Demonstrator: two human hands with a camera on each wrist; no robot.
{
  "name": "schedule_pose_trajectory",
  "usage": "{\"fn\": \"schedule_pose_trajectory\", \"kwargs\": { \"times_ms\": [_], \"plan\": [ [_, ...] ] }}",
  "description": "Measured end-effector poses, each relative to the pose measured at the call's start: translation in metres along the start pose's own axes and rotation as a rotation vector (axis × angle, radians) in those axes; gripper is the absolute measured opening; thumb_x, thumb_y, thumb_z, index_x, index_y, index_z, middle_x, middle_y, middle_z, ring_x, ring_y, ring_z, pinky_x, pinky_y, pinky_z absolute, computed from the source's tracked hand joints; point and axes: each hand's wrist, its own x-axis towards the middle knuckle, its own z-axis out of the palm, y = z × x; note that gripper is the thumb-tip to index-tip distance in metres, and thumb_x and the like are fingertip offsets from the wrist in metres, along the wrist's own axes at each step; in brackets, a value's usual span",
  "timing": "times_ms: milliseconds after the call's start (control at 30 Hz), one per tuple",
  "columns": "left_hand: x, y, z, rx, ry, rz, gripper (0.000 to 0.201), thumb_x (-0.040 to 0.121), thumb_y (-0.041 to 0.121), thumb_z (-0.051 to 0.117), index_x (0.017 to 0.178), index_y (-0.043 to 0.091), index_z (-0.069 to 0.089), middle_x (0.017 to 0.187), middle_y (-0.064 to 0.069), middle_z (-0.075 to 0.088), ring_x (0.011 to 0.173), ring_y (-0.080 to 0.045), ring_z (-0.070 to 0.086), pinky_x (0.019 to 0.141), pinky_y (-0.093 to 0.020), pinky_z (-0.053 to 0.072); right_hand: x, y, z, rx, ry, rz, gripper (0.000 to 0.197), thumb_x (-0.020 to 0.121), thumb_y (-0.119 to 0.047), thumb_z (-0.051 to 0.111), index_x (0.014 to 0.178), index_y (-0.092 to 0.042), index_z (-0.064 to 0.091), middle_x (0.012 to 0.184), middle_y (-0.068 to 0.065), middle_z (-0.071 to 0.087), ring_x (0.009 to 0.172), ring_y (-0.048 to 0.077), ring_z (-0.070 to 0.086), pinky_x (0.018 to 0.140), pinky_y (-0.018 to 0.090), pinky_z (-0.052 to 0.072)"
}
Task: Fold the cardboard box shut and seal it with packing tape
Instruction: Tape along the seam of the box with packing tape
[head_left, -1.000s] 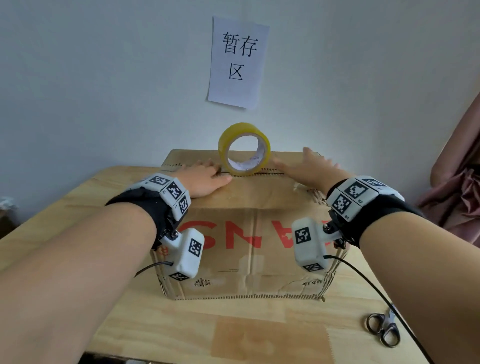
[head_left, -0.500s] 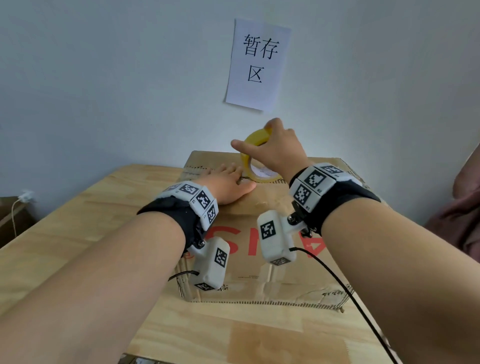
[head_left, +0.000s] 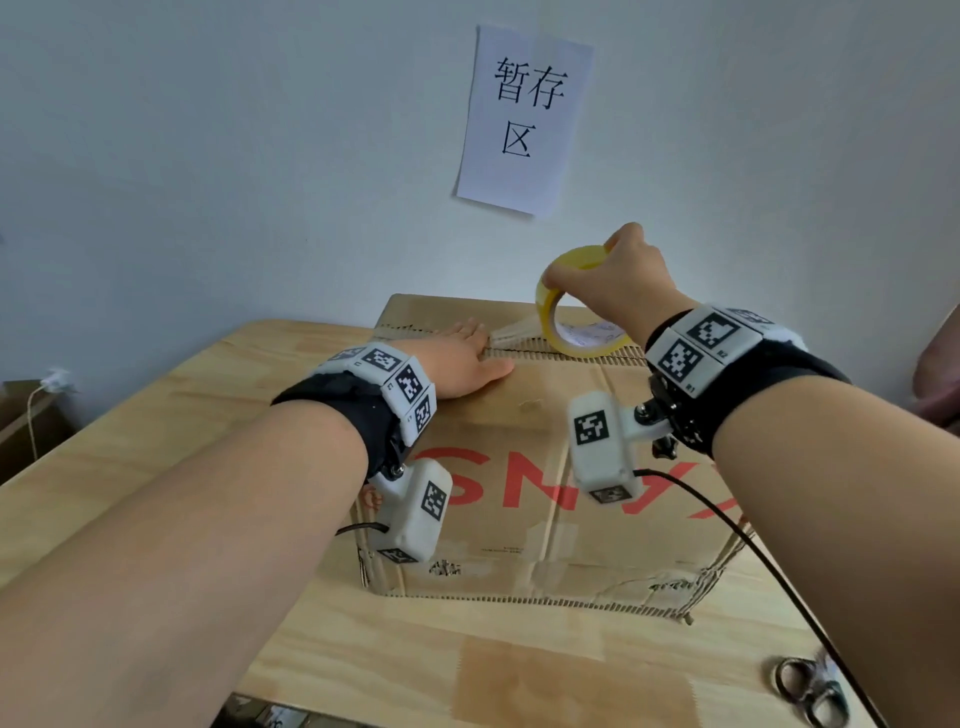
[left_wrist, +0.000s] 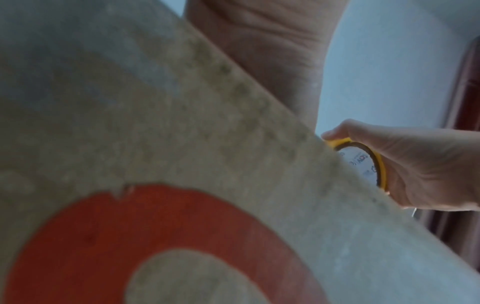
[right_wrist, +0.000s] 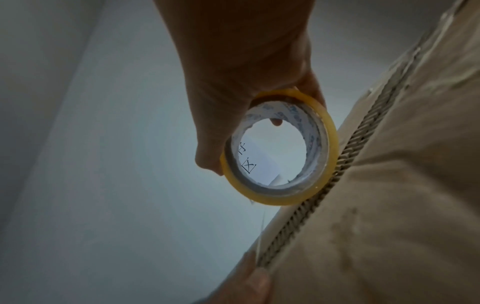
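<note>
A brown cardboard box (head_left: 545, 447) with red letters lies on the wooden table, its top flaps folded down. My left hand (head_left: 460, 358) lies flat on the top, fingers straight at the flap seam, pressing the end of a clear tape strip (head_left: 511, 332). My right hand (head_left: 618, 283) grips the yellow tape roll (head_left: 558, 306) from above, standing on edge over the seam right of the left hand. The strip runs from the roll to the left fingers. In the right wrist view the roll (right_wrist: 280, 148) touches the box's corrugated edge (right_wrist: 363, 144). The left wrist view shows the roll (left_wrist: 363, 162) past the box (left_wrist: 155, 144).
Scissors (head_left: 810, 696) lie on the wooden table (head_left: 156, 415) at the front right. A white paper sign (head_left: 524, 119) hangs on the wall behind the box. A pinkish cloth (head_left: 940, 364) shows at the right edge. A cable (head_left: 753, 561) trails from the right wrist across the box.
My right hand took hold of the tape roll from above and carried it to the right along the seam, drawing out a strip. The left hand stayed flat on the box top.
</note>
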Motion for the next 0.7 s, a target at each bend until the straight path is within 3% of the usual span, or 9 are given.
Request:
{"fn": "schedule_pose_trajectory", "kwargs": {
  "times_ms": [100,233,400,567,633,700],
  "plan": [
    [0.003,0.006,0.002,0.009,-0.001,0.016,0.070,0.099,0.054,0.019,0.152,0.012,0.000,0.160,-0.005,-0.004,0.147,-0.018,-0.001,0.120,-0.040,0.004,-0.002,0.007,-0.001,-0.112,0.012,-0.018,0.073,0.071,-0.053,0.069,0.123,-0.013,0.037,0.115,0.007,0.037,0.087,0.027,0.053,0.072,0.038,0.049],
    [0.008,0.013,0.004,0.018,0.001,0.041,0.070,0.099,0.054,0.019,0.152,0.012,0.000,0.160,-0.005,-0.004,0.147,-0.018,0.000,0.120,-0.039,0.003,0.000,0.016,-0.008,-0.221,0.022,-0.017,0.073,0.072,-0.052,0.069,0.124,-0.012,0.038,0.110,0.006,0.036,0.081,0.026,0.051,0.066,0.036,0.044],
    [0.013,0.013,0.005,0.006,-0.002,0.030,0.070,0.099,0.053,0.020,0.152,0.010,0.002,0.160,-0.009,-0.002,0.147,-0.022,0.001,0.119,-0.042,0.006,0.002,0.030,-0.012,-0.255,0.027,-0.036,0.074,0.072,-0.054,0.070,0.123,-0.012,0.039,0.115,0.009,0.041,0.084,0.030,0.054,0.069,0.039,0.049],
    [0.023,0.038,0.004,0.133,-0.051,-0.133,0.081,0.094,0.064,0.014,0.152,0.010,0.000,0.160,-0.010,-0.003,0.147,-0.026,0.002,0.118,-0.047,0.007,0.008,0.033,-0.014,-0.195,-0.008,-0.030,0.079,0.076,-0.070,0.057,0.129,-0.014,0.039,0.116,0.009,0.047,0.089,0.026,0.054,0.068,0.035,0.042],
    [0.025,0.054,0.006,0.145,-0.065,-0.171,0.087,0.090,0.069,0.012,0.152,0.009,-0.001,0.159,-0.013,-0.003,0.147,-0.030,0.002,0.118,-0.048,0.007,0.008,0.033,-0.013,-0.206,-0.004,-0.028,0.073,0.079,-0.065,0.057,0.128,-0.013,0.040,0.118,0.011,0.049,0.088,0.026,0.053,0.068,0.034,0.042],
    [0.025,0.064,0.010,0.090,-0.055,-0.082,0.082,0.093,0.063,0.011,0.151,0.006,0.000,0.159,-0.014,-0.004,0.147,-0.029,0.000,0.118,-0.047,0.005,0.006,0.030,-0.010,-0.254,0.000,-0.038,0.068,0.080,-0.058,0.060,0.126,-0.013,0.040,0.116,0.011,0.048,0.087,0.027,0.052,0.067,0.034,0.042]
  ]
}}
